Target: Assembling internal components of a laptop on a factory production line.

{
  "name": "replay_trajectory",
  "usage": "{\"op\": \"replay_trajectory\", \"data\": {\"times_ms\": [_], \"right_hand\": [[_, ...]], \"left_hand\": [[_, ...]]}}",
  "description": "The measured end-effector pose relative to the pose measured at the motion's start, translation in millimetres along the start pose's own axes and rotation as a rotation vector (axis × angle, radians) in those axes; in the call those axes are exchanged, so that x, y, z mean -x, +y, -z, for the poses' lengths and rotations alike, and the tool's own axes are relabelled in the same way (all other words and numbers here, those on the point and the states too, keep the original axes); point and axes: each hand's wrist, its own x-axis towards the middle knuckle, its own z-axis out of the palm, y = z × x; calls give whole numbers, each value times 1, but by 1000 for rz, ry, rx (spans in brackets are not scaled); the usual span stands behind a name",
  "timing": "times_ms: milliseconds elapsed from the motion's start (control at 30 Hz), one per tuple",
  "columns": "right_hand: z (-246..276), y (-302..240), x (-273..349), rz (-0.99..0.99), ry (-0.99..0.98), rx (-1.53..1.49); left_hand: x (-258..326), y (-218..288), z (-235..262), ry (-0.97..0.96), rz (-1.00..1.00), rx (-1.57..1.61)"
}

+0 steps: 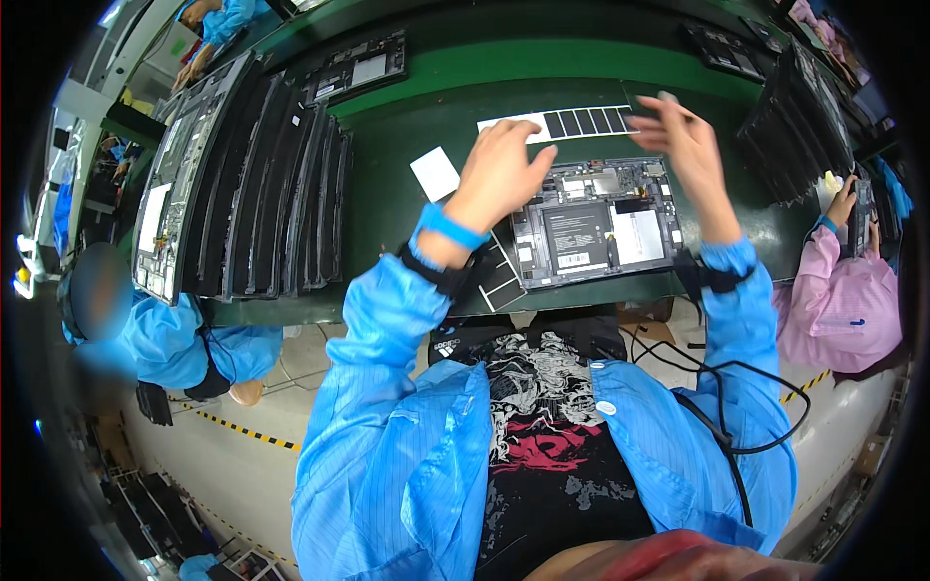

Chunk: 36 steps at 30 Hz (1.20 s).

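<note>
A: "A blue, thinly striped cloth jacket (pixel 412 436) is nearest, open over a black printed T-shirt (pixel 547 474). Where's the device?"

B: "The flat, dark-grey rectangular device (pixel 588 232) lies with its insides exposed on the dark green desk (pixel 380 184), close to the near edge."

A: "And the hands?"

B: "The left hand (pixel 496 172) is spread, thumb apart from forefinger, fingertips at the left end of the long white strip with black rectangles (pixel 585 121), beyond the device. The right hand (pixel 690 145) is blurred near the strip's other end, fingers loosely extended; I can't tell whether it holds anything."

A: "Which step, then?"

B: "I'd judge it's handling the strip. The next move probably calls for the left fingers steadying it and a fine right-hand pinch, clear of the device's exposed inside."
</note>
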Motion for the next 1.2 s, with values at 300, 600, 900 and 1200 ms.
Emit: {"op": "replay_trajectory", "data": {"times_ms": [300, 600, 900, 1200], "right_hand": [[-37, 93, -85, -154, -81, 141], [-39, 106, -88, -15, -53, 225], [-41, 103, -86, -81, -39, 23], [-41, 101, -86, 51, -30, 342]], "left_hand": [[-58, -12, -70, -479, 198, -285], [-60, -8, -67, -567, 228, -319], [-60, -7, -66, -591, 247, -319], [-61, -9, -67, -600, 256, -321]]}}
